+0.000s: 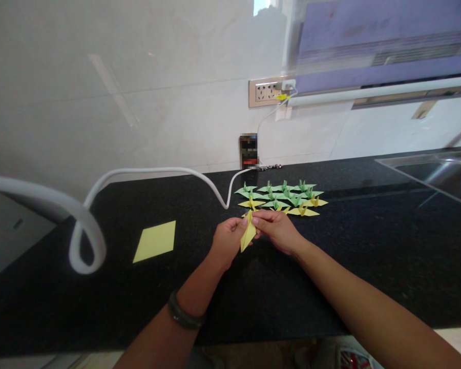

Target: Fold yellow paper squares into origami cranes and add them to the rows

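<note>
A partly folded yellow paper piece (248, 234) is held above the black counter (330, 256) between both hands. My left hand (226, 241) pinches its left side, fingers closed on it. My right hand (278, 228) pinches its upper tip from the right. Just beyond the hands, several finished green paper cranes (280, 192) and yellow paper cranes (303, 209) lie in rows on the counter. A flat yellow paper square (155, 241) lies to the left, apart from both hands.
A white cable (153, 174) loops across the counter's left side up to a wall socket (267, 92). A small dark device (249, 151) leans against the wall. A sink (438, 171) sits at the far right.
</note>
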